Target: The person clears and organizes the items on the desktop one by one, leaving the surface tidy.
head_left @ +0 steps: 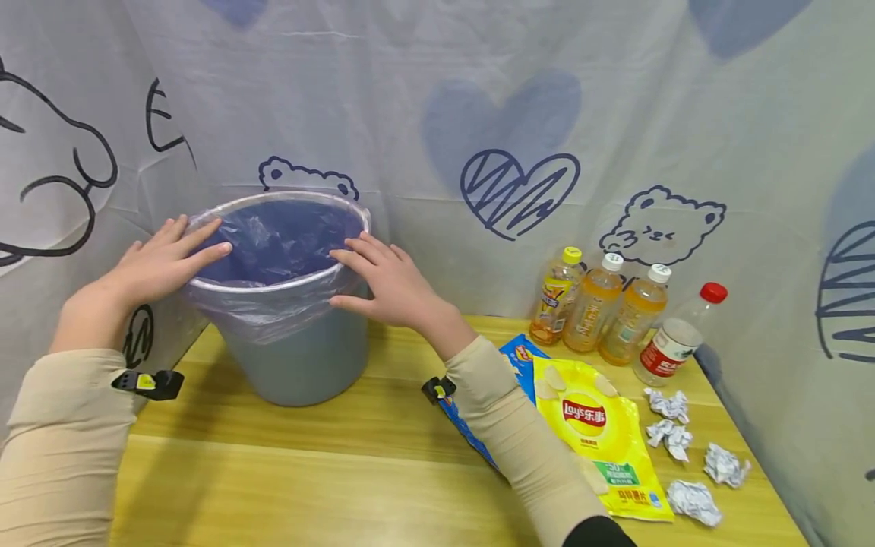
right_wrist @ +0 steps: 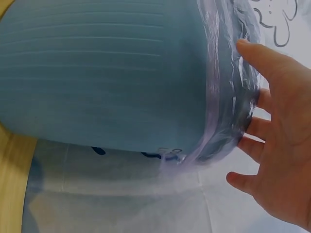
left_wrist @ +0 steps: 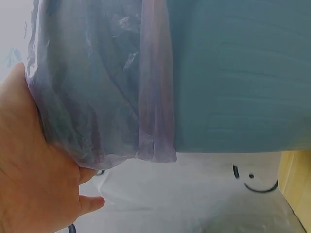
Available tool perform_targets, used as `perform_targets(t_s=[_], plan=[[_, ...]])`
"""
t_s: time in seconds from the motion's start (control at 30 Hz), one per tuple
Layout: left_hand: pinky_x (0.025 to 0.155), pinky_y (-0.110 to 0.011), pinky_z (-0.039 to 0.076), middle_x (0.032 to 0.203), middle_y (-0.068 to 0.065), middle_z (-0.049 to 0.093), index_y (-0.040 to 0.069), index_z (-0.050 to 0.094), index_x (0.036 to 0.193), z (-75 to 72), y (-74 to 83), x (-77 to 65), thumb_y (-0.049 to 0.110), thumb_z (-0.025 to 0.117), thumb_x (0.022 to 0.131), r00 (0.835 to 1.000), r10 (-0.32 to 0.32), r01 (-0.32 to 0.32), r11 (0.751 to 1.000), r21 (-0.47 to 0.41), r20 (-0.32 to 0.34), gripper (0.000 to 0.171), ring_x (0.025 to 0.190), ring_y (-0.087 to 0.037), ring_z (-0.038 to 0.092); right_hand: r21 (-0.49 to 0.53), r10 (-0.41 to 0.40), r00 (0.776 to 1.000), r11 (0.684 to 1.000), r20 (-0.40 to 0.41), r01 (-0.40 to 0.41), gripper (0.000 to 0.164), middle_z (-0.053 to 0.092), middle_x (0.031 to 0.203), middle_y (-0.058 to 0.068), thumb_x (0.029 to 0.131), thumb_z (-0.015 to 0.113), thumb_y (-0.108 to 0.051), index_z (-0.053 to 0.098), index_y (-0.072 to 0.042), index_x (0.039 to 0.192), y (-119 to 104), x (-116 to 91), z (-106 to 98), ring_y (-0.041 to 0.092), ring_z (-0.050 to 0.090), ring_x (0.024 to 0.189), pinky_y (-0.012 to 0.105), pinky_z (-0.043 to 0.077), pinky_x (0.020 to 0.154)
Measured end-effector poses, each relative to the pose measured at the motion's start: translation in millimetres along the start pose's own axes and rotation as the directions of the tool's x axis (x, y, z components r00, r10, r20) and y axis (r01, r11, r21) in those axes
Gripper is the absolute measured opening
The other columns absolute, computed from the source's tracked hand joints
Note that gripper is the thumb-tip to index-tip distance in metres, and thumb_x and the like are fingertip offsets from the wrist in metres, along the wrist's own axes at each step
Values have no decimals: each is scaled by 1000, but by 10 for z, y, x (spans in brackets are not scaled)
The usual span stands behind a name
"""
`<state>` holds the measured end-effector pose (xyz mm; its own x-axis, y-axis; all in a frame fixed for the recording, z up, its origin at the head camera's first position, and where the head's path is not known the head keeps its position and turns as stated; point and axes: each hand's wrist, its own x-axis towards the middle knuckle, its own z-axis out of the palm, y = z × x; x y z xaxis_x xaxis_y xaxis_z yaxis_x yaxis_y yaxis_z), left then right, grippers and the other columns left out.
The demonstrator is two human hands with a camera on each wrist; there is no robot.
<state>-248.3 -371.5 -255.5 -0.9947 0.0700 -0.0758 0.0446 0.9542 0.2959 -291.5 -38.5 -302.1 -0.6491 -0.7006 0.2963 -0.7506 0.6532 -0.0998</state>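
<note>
The bin (head_left: 307,368) is standing on the surface (head_left: 287,479), its liner (head_left: 253,319) hanging over the rim (head_left: 280,287). The left hand (head_left: 159,264) is resting fingers-spread at the bin's left, the right hand (head_left: 396,287) likewise at its right; uneven pulling could be letting the liner slip inward.

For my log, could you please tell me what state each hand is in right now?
Left hand: open, touching the bin.
Right hand: open, at the bin's opposite side.

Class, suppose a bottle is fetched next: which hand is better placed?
Probably the right hand: it is at the bin, on the side nearer the bottles; the left hand is at the opposite side.
</note>
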Motion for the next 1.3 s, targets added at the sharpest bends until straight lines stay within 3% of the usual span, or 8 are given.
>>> perform_targets(t_s=[0.7,1.3], plan=[[111,-71,-12,159,-23,-19,22,2,158,186,524,17,71,22,95,999,28,-29,999,-40,-29,82,148,-43,-19,9,13,994,1000,-106,-12,68,33,159,1,92,56,-57,36,-30,151,241,-558,-149,21,19,152,53,20,122],[114,-69,-8,163,-19,-9,25,11,158,395,921,39,74,23,94,995,57,-62,996,-60,-77,82,151,-38,-12,40,2,983,999,-185,5,67,40,154,9,91,65,-47,42,-21,148,397,-979,-215,29,25,149,58,23,119]])
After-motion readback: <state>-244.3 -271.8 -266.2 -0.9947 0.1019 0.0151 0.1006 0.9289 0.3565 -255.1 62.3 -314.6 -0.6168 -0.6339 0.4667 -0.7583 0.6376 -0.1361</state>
